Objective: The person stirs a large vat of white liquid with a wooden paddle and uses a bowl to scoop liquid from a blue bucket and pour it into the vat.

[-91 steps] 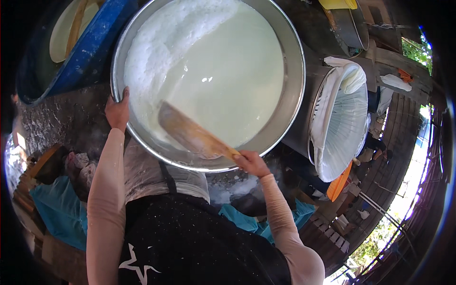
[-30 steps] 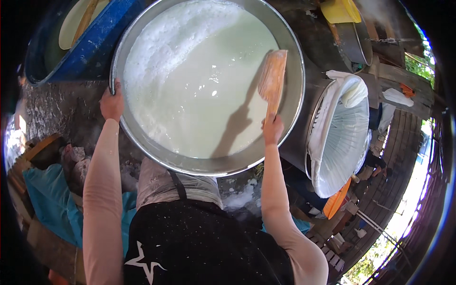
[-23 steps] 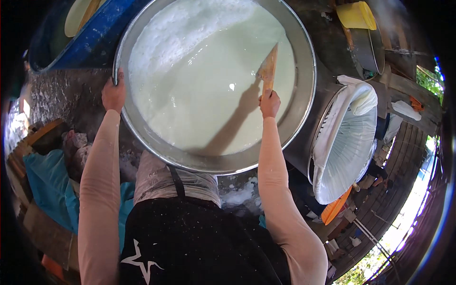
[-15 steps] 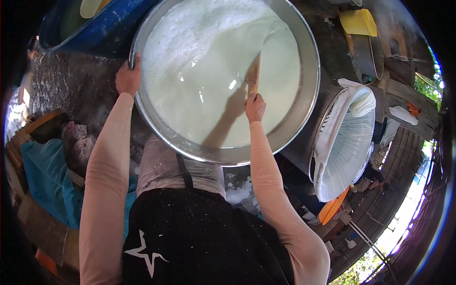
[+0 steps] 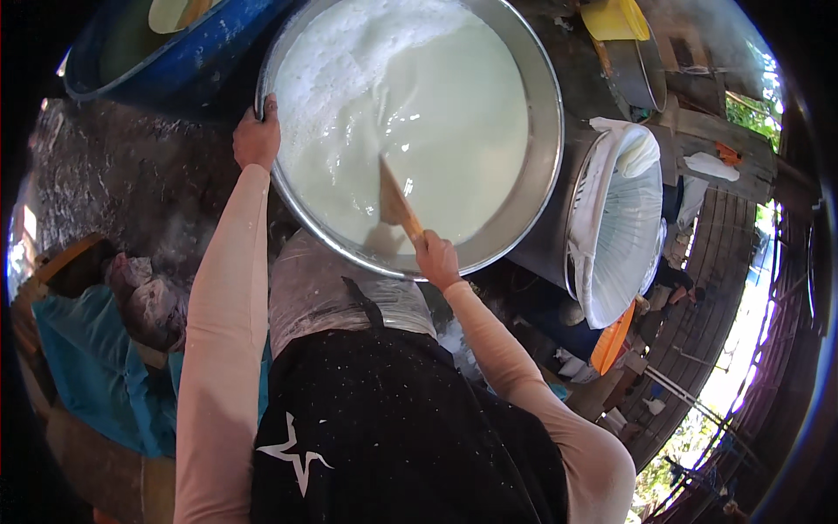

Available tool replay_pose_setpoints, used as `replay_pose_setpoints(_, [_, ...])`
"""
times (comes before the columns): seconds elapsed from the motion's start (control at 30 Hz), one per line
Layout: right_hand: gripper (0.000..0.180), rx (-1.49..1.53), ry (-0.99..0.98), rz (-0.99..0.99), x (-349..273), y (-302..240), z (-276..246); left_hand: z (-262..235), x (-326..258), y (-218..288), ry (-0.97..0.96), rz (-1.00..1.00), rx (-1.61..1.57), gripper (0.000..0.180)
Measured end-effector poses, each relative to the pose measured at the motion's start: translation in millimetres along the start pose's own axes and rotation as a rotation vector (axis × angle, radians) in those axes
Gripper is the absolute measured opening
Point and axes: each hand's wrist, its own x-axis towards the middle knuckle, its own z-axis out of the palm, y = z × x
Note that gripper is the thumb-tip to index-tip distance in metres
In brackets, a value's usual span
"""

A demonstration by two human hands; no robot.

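A wide metal pot (image 5: 547, 148) stands in front of me, holding milky white liquid (image 5: 463, 113) with foam along its far left side. My left hand (image 5: 258, 138) is closed around the pot's left rim. In my right hand (image 5: 436, 260), above the near rim, is the handle of a wooden paddle (image 5: 397, 199). The paddle slants to the far left, and its lower end is hidden under the liquid.
A blue tub (image 5: 175, 65) stands at the far left. Right of the pot is a large metal container with white cloth (image 5: 624, 236) over its mouth. An orange object (image 5: 613, 339) lies near it. Teal sheeting (image 5: 96, 367) hangs at the left. Farther right is a plank floor (image 5: 711, 288).
The paddle has swept left and toward me through the liquid, and its tilt has turned leftward. My right hand has come nearer the close rim. My left hand stays on the rim.
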Motion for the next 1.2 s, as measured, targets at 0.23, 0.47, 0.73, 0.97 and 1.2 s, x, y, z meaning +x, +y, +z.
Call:
replay_pose_setpoints(0.23, [0.028,0.142,-0.297,-0.092,-28.7,18.8,-96.9,3.9,1.3,-3.6,0.028,0.056,-0.002,0.055])
replay_pose_setpoints(0.47, [0.041,0.741,-0.264,0.484,-14.4,79.8,-160.5,1.2,1.5,-13.2,0.088,0.078,0.057,0.054])
replay_pose_setpoints(0.73, [0.044,0.411,0.415,0.412,161.7,128.1,-106.2,-0.2,5.9,-18.1,0.125,0.032,0.196,0.057])
replay_pose_setpoints(0.97, [0.044,0.501,0.310,0.344,225.7,103.4,-55.8,-8.1,3.9,-15.6,0.124,0.029,0.225,0.058])
replay_pose_setpoints(1.2, [0.041,0.312,0.252,0.247,175.4,60.4,5.6,-4.8,3.4,-9.1,0.074,0.016,0.157,0.058])
